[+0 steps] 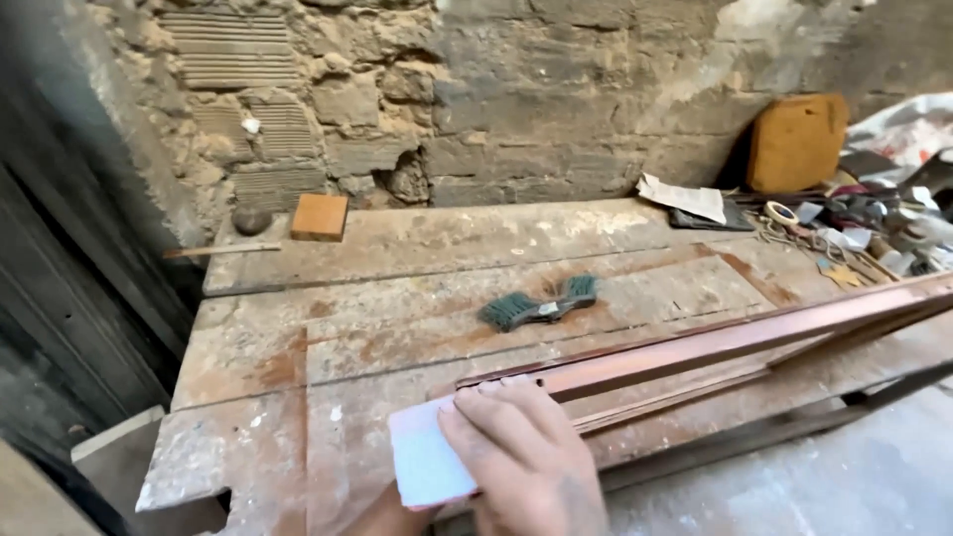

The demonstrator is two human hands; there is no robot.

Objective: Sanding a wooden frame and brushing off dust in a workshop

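We had one hand (526,462) low at the near edge, palm down, fingers (496,392) curled together over a pale flat block (422,462); which hand it was we couldn't tell. The grip pressed the block on the surface (397,337), right at the near end of a long reddish frame (715,342). The surface was worn, stained planks. A green brush (541,303) lay mid-surface, well apart. An orange block (320,215) sat by the rough stone wall (476,89). Far right: crumpled paper (685,197), a tape roll (781,212), and an orange board (797,141) leaning on the wall.
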